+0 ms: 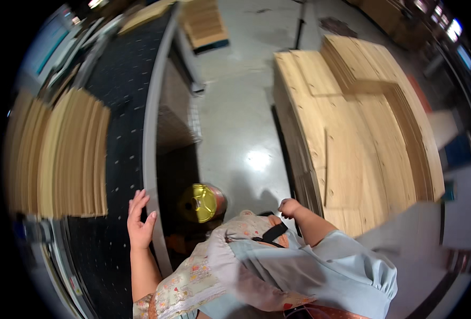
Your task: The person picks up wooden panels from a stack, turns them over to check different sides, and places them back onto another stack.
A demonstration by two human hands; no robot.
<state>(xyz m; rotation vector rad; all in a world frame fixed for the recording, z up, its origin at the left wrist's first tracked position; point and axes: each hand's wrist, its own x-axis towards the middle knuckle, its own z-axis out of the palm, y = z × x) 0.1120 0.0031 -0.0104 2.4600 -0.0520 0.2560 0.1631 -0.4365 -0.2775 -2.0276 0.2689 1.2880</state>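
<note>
My left hand point(141, 222) is held up with its thumb and fingers apart, over the grey edge point(151, 133) of a long black worktable point(119, 133). Nothing is in it. Low at my right side, my right hand point(288, 208) has its fingers curled closed. Whether something small sits inside them is hidden. It is near the close corner of a stack of wood-grain boards point(347, 154). On the table's left part, a row of thin wooden panels point(68, 154) stands packed together on edge, away from my left hand.
A round can with a yellow metal lid point(200, 203) stands on the floor beside the table. Grey floor point(241, 117) runs between table and board stack. Farther off, more boards point(206, 24) are piled, and a thin dark pole point(300, 26) rises behind the stack.
</note>
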